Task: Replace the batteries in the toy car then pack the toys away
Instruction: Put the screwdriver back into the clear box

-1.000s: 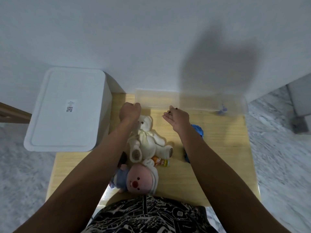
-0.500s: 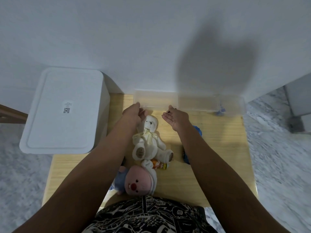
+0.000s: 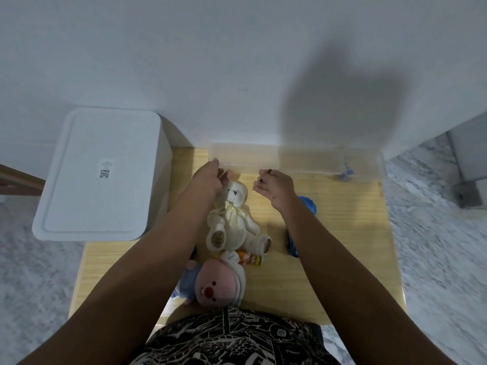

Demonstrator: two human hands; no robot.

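Both hands, lifted slightly, pinch thin sticks: left hand (image 3: pixel 208 177), right hand (image 3: pixel 276 188) above blue toy car (image 3: pixel 308 206).

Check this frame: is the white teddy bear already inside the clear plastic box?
No. The white teddy bear lies on the wooden table, in front of the clear plastic box, between the person's arms.

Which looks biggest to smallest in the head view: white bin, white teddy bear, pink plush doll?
1. white bin
2. white teddy bear
3. pink plush doll, close to the bear's size and nearer the camera, so that order is unsure.
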